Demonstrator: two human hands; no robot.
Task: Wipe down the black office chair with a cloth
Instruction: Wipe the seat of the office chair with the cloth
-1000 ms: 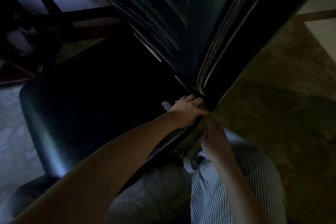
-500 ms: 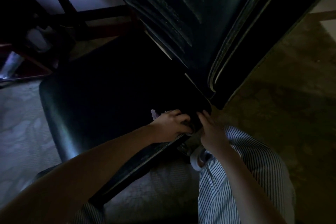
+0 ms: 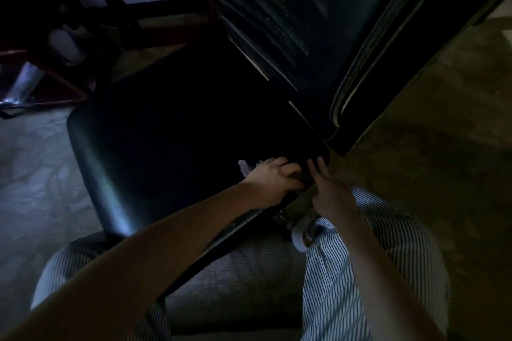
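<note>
Single head-worn view, aimed steeply downward and forward; black office chair seat (image 3: pixel 166 141) is seen close, backrest (image 3: pixel 291 8) far right.

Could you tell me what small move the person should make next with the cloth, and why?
Probably slide the cloth away from the corner across the seat: the left hand grips it at the seat's rear corner below the backrest, while the right hand rests straight fingers on that corner's edge.
</note>
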